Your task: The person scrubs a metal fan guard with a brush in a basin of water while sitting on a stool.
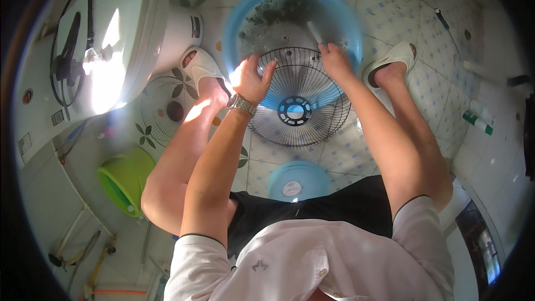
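Note:
A black wire fan guard [296, 110] leans over the near rim of a blue plastic basin [229, 33], its round hub toward me. My left hand [253, 77], with a metal watch on the wrist, grips the guard's upper left edge, thumb spread over the wires. In my right hand [334, 60] is a slim pale stick-like tool [315, 32], blurred, reaching over the water; its far end is hard to make out. Grey, sudsy water [267, 29] with dark dirt fills the basin. The guard's far edge dips toward this water.
A second, pale wire fan guard [155, 108] lies on the tiled floor by my left foot. Nearby are a green bucket [129, 175] and a white appliance [125, 42]. A blue plastic stool [299, 179] is beneath me. A green-and-white tube [477, 122] lies at right.

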Tool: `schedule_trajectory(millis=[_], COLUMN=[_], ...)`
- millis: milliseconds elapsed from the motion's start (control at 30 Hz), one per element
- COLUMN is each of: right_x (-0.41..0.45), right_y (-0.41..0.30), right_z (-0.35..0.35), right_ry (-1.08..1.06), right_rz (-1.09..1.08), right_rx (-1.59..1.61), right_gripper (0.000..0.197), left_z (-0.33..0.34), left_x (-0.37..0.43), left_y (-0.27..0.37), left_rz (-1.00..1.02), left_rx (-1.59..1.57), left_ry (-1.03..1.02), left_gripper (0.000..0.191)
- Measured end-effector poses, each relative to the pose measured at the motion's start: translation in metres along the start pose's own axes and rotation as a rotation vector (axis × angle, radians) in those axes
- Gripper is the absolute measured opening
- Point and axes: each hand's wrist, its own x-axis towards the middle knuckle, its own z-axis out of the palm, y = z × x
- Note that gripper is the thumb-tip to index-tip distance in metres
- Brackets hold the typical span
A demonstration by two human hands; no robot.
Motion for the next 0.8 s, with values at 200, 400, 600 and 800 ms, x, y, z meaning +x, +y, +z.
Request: schedule_trajectory(millis=[200,400,600,800], right_x=[0.034,0.081,0.003,-0.109], right_y=[-0.033,0.003,-0.052,-0.095], right_z=[-0.021,-0.004,-0.053,-0.036], right_ry=[-0.664,-0.324,-0.288,-0.298], right_rz=[0.172,-0.209,-0.363,-0.504], right_rx=[0.130,-0.400,-0.224,-0.404], right_gripper=[0.039,0.053,0.050,0.032], left_z=[-0.017,-0.003,-0.009,0.001], left_x=[0.002,0.008,0.010,0.011], left_y=[-0.013,-0.013,-0.026,-0.013], left_rz=[-0.103,-0.194,-0.322,-0.361], left_rx=[-0.033,0.005,0.013,-0.049], left_ry=[-0.061,-0.127,-0.168,-0.153], left_gripper=[0.036,0.040,0.057,0.055])
